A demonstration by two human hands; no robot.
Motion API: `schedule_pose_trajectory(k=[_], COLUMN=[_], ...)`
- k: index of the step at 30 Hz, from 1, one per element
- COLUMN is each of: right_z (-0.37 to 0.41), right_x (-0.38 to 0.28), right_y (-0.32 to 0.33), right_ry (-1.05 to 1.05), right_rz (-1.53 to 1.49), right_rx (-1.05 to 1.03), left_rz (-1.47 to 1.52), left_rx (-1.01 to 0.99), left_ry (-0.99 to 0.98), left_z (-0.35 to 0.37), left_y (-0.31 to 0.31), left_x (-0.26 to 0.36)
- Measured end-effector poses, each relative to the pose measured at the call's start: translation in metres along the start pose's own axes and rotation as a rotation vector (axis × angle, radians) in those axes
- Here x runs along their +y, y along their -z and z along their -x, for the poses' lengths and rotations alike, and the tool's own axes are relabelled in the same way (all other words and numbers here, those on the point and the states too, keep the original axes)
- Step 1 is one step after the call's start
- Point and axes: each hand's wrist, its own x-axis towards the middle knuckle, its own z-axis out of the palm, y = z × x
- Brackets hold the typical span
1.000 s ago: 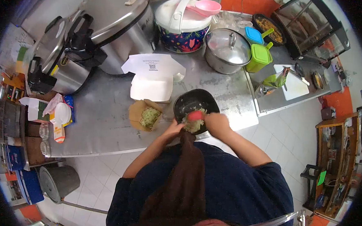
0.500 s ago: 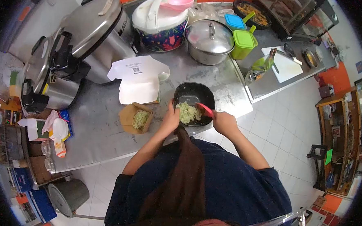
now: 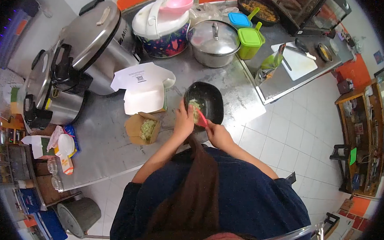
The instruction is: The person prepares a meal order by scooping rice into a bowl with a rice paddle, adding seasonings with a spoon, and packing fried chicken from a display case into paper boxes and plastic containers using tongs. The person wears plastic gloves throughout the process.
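Spatula of red plastic (image 3: 202, 119), its handle clasped in the right hand (image 3: 219, 136), slants away and leftward, blade at the pale green, grainy food (image 3: 194, 104) along the left wall of the black, rounded-square bowl (image 3: 213, 102). The left hand (image 3: 184, 122) is closed on that side's rim — nearer the open brown cardboard box (image 3: 133, 132). Grey metal counter (image 3: 97, 139) lies between, its front edge close; beyond stands a lidded silver pot (image 3: 214, 47).

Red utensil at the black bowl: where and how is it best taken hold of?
The red utensil is probably best gripped by its handle end, from the person's near right, where the right hand holds it: it slants that way out of the black bowl, its head by the greenish food.
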Motion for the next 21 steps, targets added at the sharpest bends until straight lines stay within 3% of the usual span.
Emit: schedule_pose_trajectory(k=[3, 4, 6, 8, 9, 12, 15, 17, 21], right_z=[-0.018, -0.022, -0.027, -0.03, -0.031, -0.036, -0.042, -0.042, -0.044], right_x=[0.016, 0.017, 0.017, 0.028, 0.031, 0.046, 0.043, 0.033, 0.01], right_y=[-0.007, -0.003, 0.007, 0.005, 0.007, 0.013, 0.021, 0.034, 0.054], right_ry=[0.105, 0.112, -0.08, -0.082, -0.139, -0.226, -0.376, -0.351, -0.257], right_rz=[-0.451, -0.449, -0.451, -0.474, -0.517, -0.547, -0.607, -0.631, -0.667], right_rx=[-0.038, -0.041, -0.198, -0.202, -0.227, -0.293, -0.324, -0.358, -0.45], left_rz=[0.023, 0.073, 0.124, 0.089, 0.088, 0.18, 0.393, 0.541, 0.638], left_rx=[-0.022, -0.041, -0.048, 0.151, 0.154, 0.132, 0.002, -0.073, 0.002], left_ry=[0.04, 0.092, 0.145, -0.066, -0.064, 0.049, 0.29, 0.449, 0.476], left_z=[-0.001, 0.0, 0.003, 0.01, 0.01, 0.014, 0.021, 0.026, 0.046], left_y=[-0.001, -0.002, -0.005, -0.008, -0.009, -0.006, 0.001, 0.007, 0.025], left_x=[-0.007, -0.009, -0.015, -0.024, -0.032, -0.053, -0.06, -0.065, -0.064])
